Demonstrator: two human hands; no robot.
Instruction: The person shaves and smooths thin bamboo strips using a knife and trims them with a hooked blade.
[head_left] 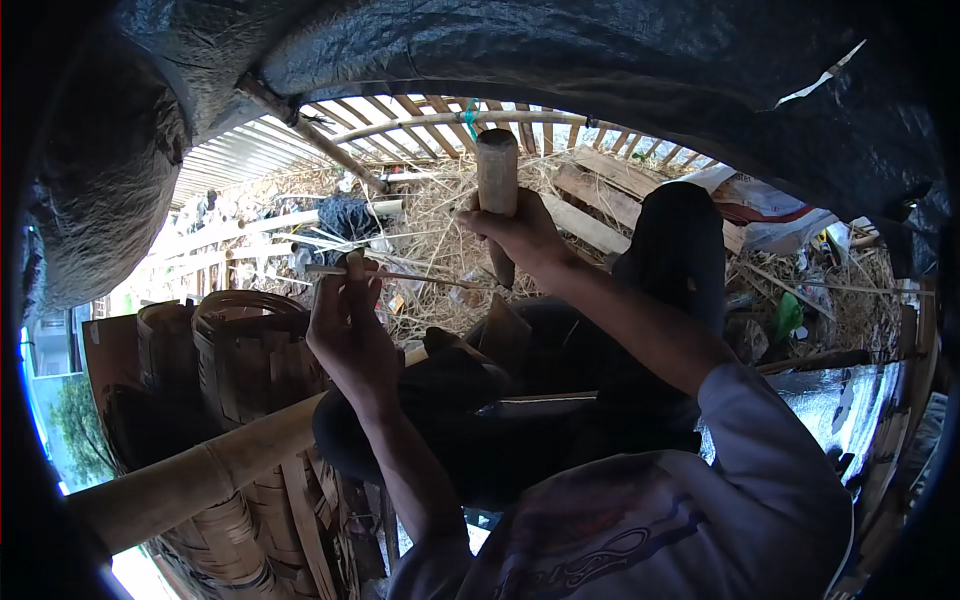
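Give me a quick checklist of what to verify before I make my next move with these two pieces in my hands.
1. Left hand's grip on the thin strip: ok, it is pinched between the fingers.
2. Right hand's grip on the wooden piece: ok, fingers wrapped around it, its thick end up.
3. Hands clear of each other: ok, a gap shows between them.
4. Strip's far end clear of the wooden piece: cannot tell, the lower tip lies close to it in this view.
5. Lap clearly lit: not ok, the dark trousers are in deep shadow.
6. Bamboo pole steady: cannot tell from this picture.
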